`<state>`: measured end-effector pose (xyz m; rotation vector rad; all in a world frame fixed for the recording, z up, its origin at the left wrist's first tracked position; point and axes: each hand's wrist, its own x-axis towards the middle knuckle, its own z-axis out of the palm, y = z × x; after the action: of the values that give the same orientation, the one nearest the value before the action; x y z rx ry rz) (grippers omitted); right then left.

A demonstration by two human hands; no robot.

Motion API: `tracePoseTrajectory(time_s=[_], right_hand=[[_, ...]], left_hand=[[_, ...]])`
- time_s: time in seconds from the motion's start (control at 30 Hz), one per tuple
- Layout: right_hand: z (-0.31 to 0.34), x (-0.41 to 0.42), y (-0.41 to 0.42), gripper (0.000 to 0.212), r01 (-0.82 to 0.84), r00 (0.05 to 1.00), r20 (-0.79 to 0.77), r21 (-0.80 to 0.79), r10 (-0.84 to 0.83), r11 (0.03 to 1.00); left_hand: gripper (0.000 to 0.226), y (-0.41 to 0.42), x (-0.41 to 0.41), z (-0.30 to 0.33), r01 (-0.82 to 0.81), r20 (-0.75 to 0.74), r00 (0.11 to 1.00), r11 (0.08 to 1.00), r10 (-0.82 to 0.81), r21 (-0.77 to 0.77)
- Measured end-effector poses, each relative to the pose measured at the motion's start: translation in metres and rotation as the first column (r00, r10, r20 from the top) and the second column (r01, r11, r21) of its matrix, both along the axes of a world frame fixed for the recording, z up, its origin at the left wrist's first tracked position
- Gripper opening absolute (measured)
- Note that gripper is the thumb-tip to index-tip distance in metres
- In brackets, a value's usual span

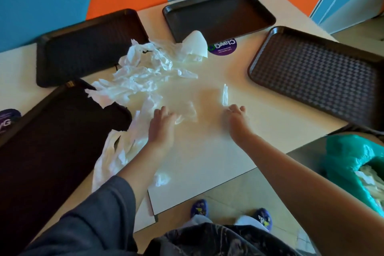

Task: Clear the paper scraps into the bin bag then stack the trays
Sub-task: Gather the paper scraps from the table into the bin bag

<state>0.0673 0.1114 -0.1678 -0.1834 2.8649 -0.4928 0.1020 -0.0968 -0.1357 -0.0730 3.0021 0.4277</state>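
The paper scraps (143, 70) lie in a loose crumpled heap on the cream table (207, 151), from the centre out toward 10 o'clock, and a long piece hangs over the near edge at 7 o'clock. A small crumpled ball (162, 179) sits alone near the table edge at 6 o'clock, and a thin strip (225, 94) lies apart at about 1 o'clock from the centre.

The left hand (162, 122) lies flat with straight fingers on a thin sheet of paper. The right hand (235, 113) has its fingers curled at the lower end of the thin strip; whether it really pinches it I cannot tell.

Four dark trays surround the heap. One tray (91, 48) is at 10 o'clock, the far tray (218, 12) at 12 o'clock with a folded white piece (196, 44) leaning on its near rim, the patterned tray (315, 75) at 2 o'clock, and the near tray (52, 141) at 8 o'clock, partly covered by scraps. A purple round sticker (223, 47) is just beside the far tray.

The green bin bag (353, 158) is open at 4 o'clock, off the table, with white paper inside.
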Motion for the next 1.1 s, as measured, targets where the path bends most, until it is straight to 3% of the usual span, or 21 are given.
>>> tracePoseTrajectory(time_s=[0.17,0.33,0.47,0.57,0.7,0.9,1.03,1.1], right_hand=[[0.000,0.013,0.006,0.035,0.065,0.996,-0.055,-0.115,-0.072,0.991],[0.001,0.027,0.030,0.031,0.202,0.965,-0.134,-0.170,-0.226,0.965],[0.012,0.039,0.054,0.042,0.248,0.920,-0.237,-0.261,-0.311,0.933],[0.023,0.048,0.073,0.033,0.277,0.880,-0.285,-0.341,-0.379,0.898],[0.032,0.056,0.106,0.006,0.254,0.882,-0.304,-0.336,-0.360,0.907],[0.045,0.064,0.129,0.006,0.153,0.921,-0.262,-0.437,-0.288,0.887],[0.049,0.068,0.138,0.008,0.209,0.972,0.006,-0.489,-0.236,0.847],[0.045,0.067,0.141,0.006,0.174,0.984,0.040,-0.420,-0.174,0.891]], left_hand=[[0.031,0.017,-0.007,0.004,0.159,-0.159,0.979,0.959,-0.124,0.233],[0.047,0.050,-0.016,0.016,0.330,-0.268,0.930,0.892,-0.251,0.310],[0.045,0.088,-0.024,0.020,0.453,-0.397,0.862,0.830,-0.316,0.324],[0.044,0.118,-0.034,0.029,0.511,-0.486,0.818,0.775,-0.306,0.372],[0.035,0.158,-0.046,0.059,0.460,-0.481,0.854,0.720,-0.198,0.520],[0.019,0.211,-0.054,0.076,0.291,-0.343,0.937,0.705,-0.071,0.647],[0.016,0.236,-0.052,0.075,0.216,-0.282,0.959,0.689,-0.017,0.692],[0.015,0.245,-0.049,0.075,0.195,-0.260,0.966,0.691,-0.011,0.696]])
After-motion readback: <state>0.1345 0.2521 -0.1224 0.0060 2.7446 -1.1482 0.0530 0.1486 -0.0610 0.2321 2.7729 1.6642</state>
